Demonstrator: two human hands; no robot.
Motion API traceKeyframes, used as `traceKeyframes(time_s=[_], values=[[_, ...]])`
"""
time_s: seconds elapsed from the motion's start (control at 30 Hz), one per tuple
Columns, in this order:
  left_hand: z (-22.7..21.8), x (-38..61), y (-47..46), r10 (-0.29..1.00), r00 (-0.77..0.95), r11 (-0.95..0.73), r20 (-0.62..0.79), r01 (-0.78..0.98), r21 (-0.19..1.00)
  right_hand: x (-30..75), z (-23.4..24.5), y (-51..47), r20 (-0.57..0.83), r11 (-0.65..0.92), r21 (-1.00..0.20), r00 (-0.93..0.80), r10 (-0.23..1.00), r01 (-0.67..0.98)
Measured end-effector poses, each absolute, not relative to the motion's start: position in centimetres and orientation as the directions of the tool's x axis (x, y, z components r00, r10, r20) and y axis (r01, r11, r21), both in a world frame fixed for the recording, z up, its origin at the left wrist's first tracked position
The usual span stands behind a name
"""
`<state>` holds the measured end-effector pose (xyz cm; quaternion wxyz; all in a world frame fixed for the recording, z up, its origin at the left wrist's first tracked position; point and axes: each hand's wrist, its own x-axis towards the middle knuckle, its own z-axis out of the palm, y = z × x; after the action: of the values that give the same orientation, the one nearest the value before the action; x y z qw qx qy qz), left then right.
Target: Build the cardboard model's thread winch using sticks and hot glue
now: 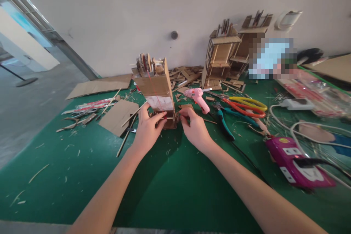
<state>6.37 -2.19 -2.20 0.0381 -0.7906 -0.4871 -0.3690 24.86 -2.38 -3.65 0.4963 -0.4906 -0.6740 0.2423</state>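
Observation:
A tall cardboard model stands upright on the green table, with cardboard discs at its top and a pale patch on its front. A thin red string runs down the front to a small red piece on a thin stick low in the model. My left hand is closed on the model's lower left side, thumb and forefinger at the red piece. At the lower right edge, my right hand is closed in a pinch by the stick's end; what its fingertips hold is too small to make out.
Right of the model lie a pink glue gun, orange-handled scissors, teal-handled pliers and a purple power strip. Two similar cardboard models stand by the wall. A cardboard sheet, sticks and scraps lie left.

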Motion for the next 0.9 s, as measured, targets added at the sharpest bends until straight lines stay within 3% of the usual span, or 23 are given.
traceKeyframes(time_s=[0.43,0.9], values=[[-1.94,6.39,-2.42,0.76,0.272,-0.492,0.591,0.835,0.248,24.85,-3.81,-2.39,0.453,0.427,-0.785,-0.055,0.89,0.45],[-1.64,5.73,-2.65,0.803,0.303,-0.511,0.512,0.793,0.332,24.81,-3.98,-2.33,0.449,0.418,-0.77,-0.055,0.892,0.483]])
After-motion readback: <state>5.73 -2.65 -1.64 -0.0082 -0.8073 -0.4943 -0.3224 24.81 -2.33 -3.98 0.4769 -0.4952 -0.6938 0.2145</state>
